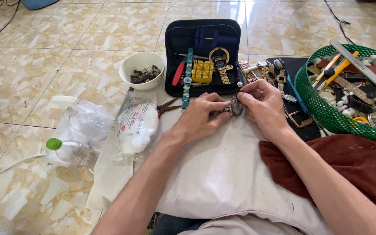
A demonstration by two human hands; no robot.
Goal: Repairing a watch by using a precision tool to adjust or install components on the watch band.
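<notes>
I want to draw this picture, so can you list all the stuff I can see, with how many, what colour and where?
small metal wristwatch: one, silvery, between both hands
black zip tool case: one, black, top centre
round white bowl: one, white, left of case
green mesh basket: one, green, right
white cloth: one, white, under hands
dark red cloth: one, right
clear plastic bottle with green cap: one, left
left hand: holds watch
right hand: holds watch
</notes>
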